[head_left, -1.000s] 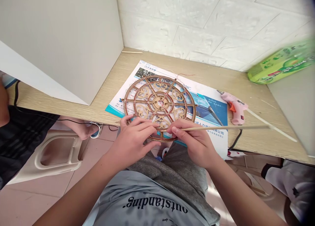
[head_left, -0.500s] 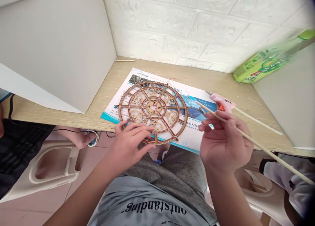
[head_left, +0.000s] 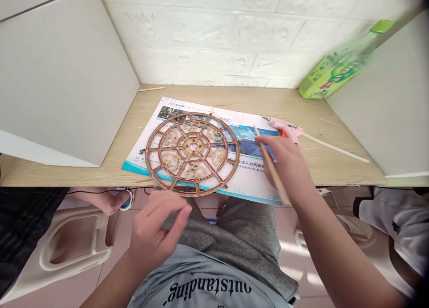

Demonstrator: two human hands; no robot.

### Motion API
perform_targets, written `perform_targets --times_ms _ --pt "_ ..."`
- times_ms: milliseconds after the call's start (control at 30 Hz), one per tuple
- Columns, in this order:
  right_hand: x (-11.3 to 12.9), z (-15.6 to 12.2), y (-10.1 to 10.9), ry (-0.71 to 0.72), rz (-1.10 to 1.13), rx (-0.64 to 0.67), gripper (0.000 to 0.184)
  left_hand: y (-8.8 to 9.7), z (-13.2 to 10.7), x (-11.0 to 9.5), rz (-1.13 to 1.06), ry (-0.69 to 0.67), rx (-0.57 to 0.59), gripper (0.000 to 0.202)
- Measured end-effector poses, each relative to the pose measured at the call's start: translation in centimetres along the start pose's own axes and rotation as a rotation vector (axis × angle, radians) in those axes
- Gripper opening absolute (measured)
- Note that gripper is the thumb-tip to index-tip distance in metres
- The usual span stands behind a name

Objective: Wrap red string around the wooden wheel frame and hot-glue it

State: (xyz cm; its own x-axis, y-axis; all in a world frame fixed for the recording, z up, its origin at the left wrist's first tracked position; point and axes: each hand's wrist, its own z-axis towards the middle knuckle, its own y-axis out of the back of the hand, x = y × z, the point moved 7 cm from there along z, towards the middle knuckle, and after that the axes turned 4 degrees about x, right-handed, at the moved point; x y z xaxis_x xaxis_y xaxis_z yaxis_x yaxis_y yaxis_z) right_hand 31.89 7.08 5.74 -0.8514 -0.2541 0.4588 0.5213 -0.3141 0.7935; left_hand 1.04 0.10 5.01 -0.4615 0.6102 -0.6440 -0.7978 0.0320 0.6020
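Note:
A round, openwork wooden wheel (head_left: 192,154) lies on a printed sheet (head_left: 246,167) at the front edge of the wooden desk (head_left: 318,162). My right hand (head_left: 284,162) is closed on a thin wooden stick (head_left: 271,166) and reaches over the sheet toward a pink glue gun (head_left: 284,128). My left hand (head_left: 154,236) hangs below the desk edge, off the wheel, fingers loosely curled and holding nothing.
A green bottle (head_left: 338,64) leans at the back right. A long stick (head_left: 335,148) lies beside the glue gun and a short one (head_left: 150,89) at the back left. White panels wall both sides. Other people sit left and right on plastic stools (head_left: 67,245).
My left hand has let go of the wheel and dropped toward my lap. My right hand carried the stick away from the wheel, swung it upright, and moved toward the glue gun.

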Motion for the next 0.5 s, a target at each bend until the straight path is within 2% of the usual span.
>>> perform_targets --times_ms 33,100,167,233,333,400,500 --pt "-0.5 0.8 -0.5 -0.019 -0.044 0.075 0.036 -0.4 -0.7 -0.2 -0.093 -0.003 0.024 0.019" --pt "-1.4 1.7 -0.5 -0.077 -0.078 0.147 0.042 -1.5 -2.5 0.8 -0.168 0.138 0.067 0.029" --pt "-2.9 1.8 0.6 -0.211 -0.105 0.118 0.039 -2.9 -4.3 2.9 -0.219 0.346 0.125 0.038" --pt "-5.1 1.2 2.4 -0.424 -0.143 0.034 0.035 -4.2 -6.1 5.4 -0.315 0.585 0.17 0.031" --pt "-8.6 0.2 4.3 -0.699 -0.189 0.002 0.044 -6.0 -7.6 7.8 -0.539 0.843 0.231 0.039" --pt "-10.1 0.1 4.8 -0.786 -0.201 0.01 0.044 -6.5 -7.7 8.5 -0.657 0.932 0.239 0.045" --pt "-11.0 0.3 5.0 -0.826 -0.202 0.013 0.035 -6.3 -6.7 8.5 -0.781 0.939 0.183 0.048"
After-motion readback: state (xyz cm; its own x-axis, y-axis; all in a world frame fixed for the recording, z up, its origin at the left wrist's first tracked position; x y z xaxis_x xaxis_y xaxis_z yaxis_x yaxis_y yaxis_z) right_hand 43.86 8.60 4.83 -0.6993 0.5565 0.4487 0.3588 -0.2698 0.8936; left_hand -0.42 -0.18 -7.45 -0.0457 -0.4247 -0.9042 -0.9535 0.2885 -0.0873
